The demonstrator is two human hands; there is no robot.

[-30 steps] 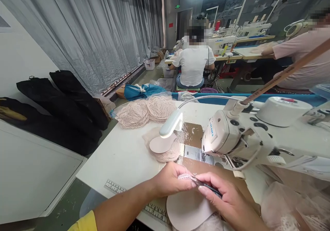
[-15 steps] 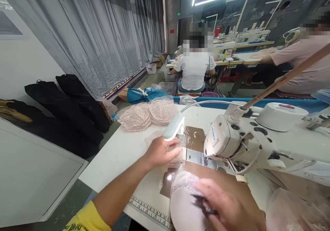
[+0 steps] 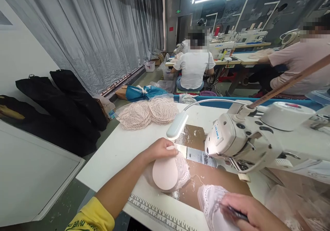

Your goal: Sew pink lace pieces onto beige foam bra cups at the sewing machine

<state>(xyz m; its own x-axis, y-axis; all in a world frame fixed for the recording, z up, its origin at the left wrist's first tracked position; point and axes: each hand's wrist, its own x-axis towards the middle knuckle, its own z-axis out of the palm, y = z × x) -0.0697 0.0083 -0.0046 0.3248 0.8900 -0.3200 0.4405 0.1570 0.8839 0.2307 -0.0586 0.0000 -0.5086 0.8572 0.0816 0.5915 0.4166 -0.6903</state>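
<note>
My left hand pinches the upper edge of a pale pink bra cup, which has white lace along its right side. It hangs just left of the sewing machine's metal plate. At the lower right, my right hand is closed around dark thread snips. A second lace-edged bra cup lies under its fingers, partly cut off by the frame's bottom edge. Between the two cups a thin loose thread runs over the brown table surface.
The white sewing machine stands at the right, with a small lamp beside it. Stacked lace cups sit at the table's far left. A printed ruler marks the front edge. Two people work at machines beyond.
My left hand has brought up a cup with its smooth face showing. My right hand has moved right with the other cup and the snips.
</note>
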